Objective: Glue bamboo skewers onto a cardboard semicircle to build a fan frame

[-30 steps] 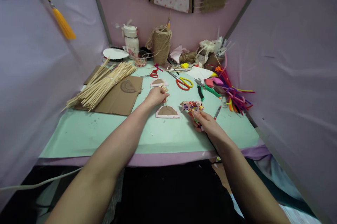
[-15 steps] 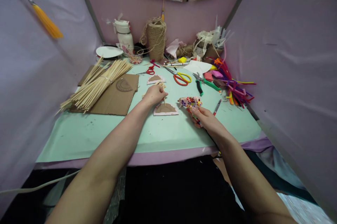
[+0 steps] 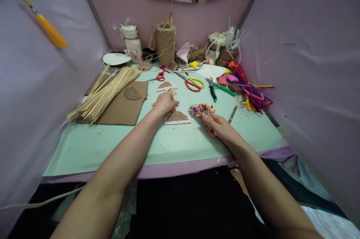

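Note:
Near the middle of the table, my left hand (image 3: 165,103) is closed on a thin wooden stick (image 3: 176,109), whose lower end meets a half-round cardboard piece (image 3: 177,116) with a pale edging. More short sticks (image 3: 171,91) show around that hand, partly hidden by it. A second half-round piece (image 3: 166,85) lies just beyond. To the right, my right hand (image 3: 215,124) is wrapped round a glue gun (image 3: 203,110) covered in a colourful floral pattern, its nozzle pointing left, a little apart from the nearer half-round piece.
A big bundle of sticks (image 3: 108,93) lies on brown cardboard (image 3: 123,113) at the left. Scissors (image 3: 194,84), green-handled pliers (image 3: 222,88) and a red pen (image 3: 233,114) lie beyond and right. Twine (image 3: 165,44), a bottle (image 3: 132,40) and pipe cleaners (image 3: 254,96) stand or lie farther out.
The camera view has shifted slightly. My left hand and the stick in it have lowered a little toward the nearer half-round piece; my right hand keeps the glue gun in about the same place.

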`<state>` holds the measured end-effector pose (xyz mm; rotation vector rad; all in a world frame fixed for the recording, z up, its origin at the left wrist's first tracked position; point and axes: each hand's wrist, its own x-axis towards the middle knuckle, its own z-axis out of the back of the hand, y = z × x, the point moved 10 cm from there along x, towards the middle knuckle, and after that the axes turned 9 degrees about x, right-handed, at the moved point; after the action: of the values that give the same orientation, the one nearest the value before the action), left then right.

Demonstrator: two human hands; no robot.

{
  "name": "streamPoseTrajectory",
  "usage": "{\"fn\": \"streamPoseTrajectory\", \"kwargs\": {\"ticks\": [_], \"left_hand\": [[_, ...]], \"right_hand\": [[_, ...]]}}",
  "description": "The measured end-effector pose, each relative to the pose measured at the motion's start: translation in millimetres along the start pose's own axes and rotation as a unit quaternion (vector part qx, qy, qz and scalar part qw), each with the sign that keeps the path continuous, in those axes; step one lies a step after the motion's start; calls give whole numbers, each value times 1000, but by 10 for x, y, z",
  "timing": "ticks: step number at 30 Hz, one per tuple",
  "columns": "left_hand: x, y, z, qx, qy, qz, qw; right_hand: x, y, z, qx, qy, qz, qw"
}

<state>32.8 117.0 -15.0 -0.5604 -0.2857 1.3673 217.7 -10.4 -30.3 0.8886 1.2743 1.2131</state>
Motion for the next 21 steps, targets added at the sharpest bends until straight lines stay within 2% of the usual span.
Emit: {"fn": "streamPoseTrajectory", "kwargs": {"ticks": [6,21], "left_hand": [[-21,-43,-10,36,14,3,999],[-17,-70,51,79,-22,-16,997]], "right_hand": [[-7,57,-15,-37,10,13,999],[-22,43,-4,-35,4,20,999]]}}
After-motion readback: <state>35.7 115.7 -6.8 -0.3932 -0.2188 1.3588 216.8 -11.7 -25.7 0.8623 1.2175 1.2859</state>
